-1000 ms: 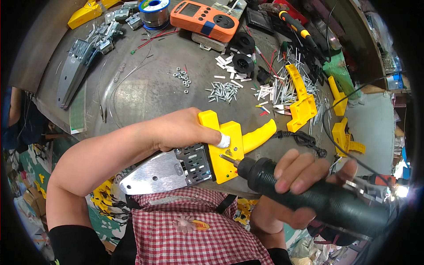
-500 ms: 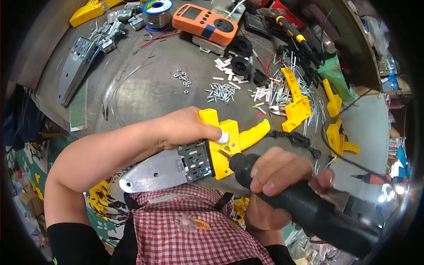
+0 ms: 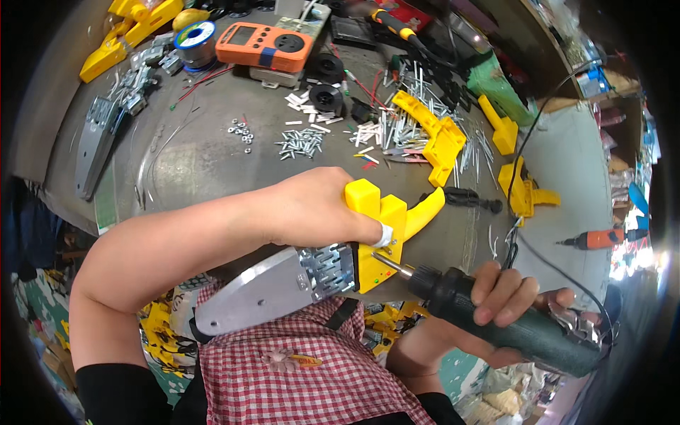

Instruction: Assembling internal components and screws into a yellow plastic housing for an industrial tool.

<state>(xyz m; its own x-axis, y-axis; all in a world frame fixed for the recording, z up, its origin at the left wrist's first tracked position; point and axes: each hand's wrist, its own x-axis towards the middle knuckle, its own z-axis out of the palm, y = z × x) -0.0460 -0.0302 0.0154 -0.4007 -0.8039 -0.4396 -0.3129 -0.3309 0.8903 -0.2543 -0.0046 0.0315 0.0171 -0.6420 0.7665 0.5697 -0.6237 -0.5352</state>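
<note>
My left hand is closed round the yellow plastic housing of a pipe welding tool, with a white wrap on the thumb. From the housing a flat grey metal heating plate with holes points to the lower left, over my apron. A curved yellow handle sticks out on the other side. My right hand grips a dark electric screwdriver, held nearly level. Its bit reaches the housing's face beside small screws; whether it sits in a screw head I cannot tell.
Loose screws, nuts and white tubes lie on the bench. An orange multimeter and a solder spool stand at the back. Yellow shells lie to the right, with an orange-handled driver beyond. A cord hangs beside my right hand.
The view has swung, so bench items appear further left. The screwdriver has shifted right and lies more level, with more of its bit showing. My left hand keeps its hold on the housing.
</note>
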